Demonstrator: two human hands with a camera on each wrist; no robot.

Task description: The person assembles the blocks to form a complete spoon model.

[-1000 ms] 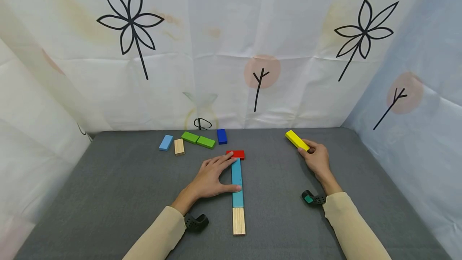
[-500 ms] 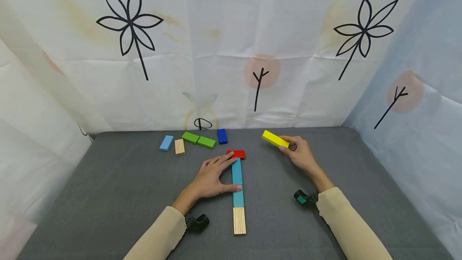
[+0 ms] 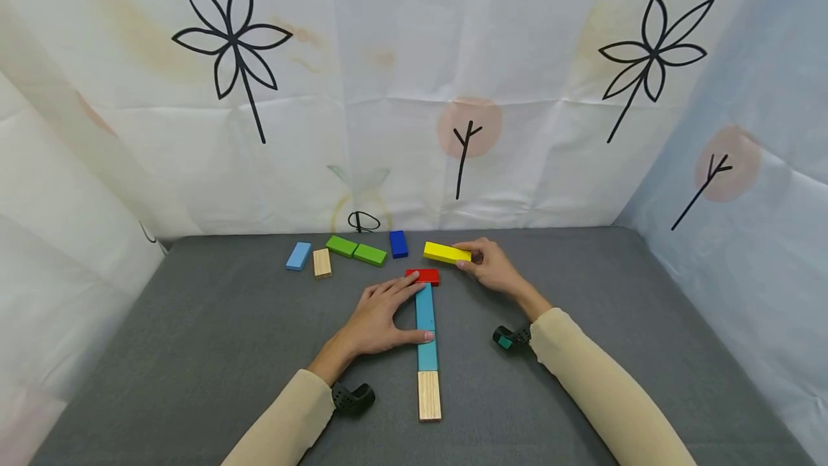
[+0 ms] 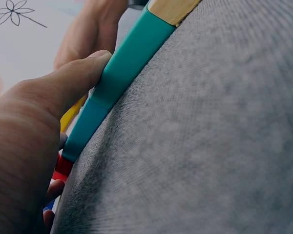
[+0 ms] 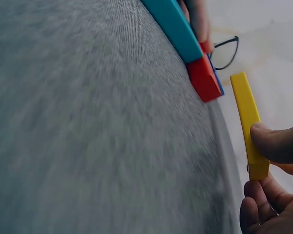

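The right hand (image 3: 494, 266) pinches the yellow block (image 3: 443, 252) by one end, thumb against one side. The block looks to be up in the air, just past the red block (image 3: 430, 277) and a bit to its right, not touching it. The left hand (image 3: 375, 322) is spread out and grips nothing. Its fingertips seem to touch the red block, and its thumb rests on the nearer of two blue blocks (image 3: 425, 308). These lie end to end, with a wood block (image 3: 430, 395) at the near end and the red block across the far end. More blocks, like the dark blue one (image 3: 398, 244), lie on the table (image 3: 259, 380).

The step now seems to be adding the yellow block to the rest. I think the next move calls for lining it up by the red block and lowering it gently, so nothing gets bumped.
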